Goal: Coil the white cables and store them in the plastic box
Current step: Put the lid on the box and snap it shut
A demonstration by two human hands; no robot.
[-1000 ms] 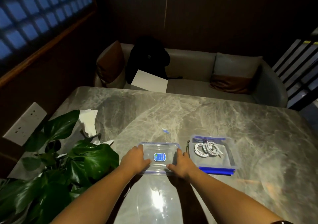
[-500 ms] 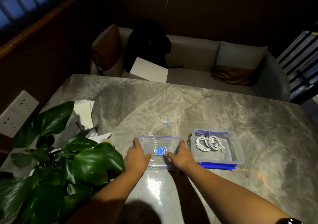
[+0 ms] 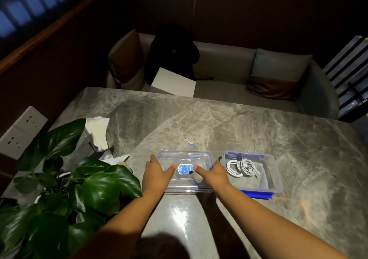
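Observation:
A clear plastic lid (image 3: 185, 158) with a blue rim and a blue sticker lies flat on the marble table (image 3: 219, 123), right in front of me. My left hand (image 3: 157, 177) holds its left end, thumb on top near the sticker and fingers along the edge. My right hand (image 3: 214, 174) holds the right end the same way. Just right of the lid stands the open clear plastic box (image 3: 275, 171) with blue clips. Coiled white cables (image 3: 242, 167) lie inside it.
A leafy green plant (image 3: 83, 183) crowds the near left of the table, with crumpled white paper (image 3: 98, 133) behind it. A small blue-and-white scrap (image 3: 191, 143) lies beyond the lid. A sofa (image 3: 229, 83) with cushions, a black bag and a white sheet stands past the far edge.
Both thumbs have slid inward over the lid toward the sticker. The lid and the box stay where they were; my view has shifted slightly.

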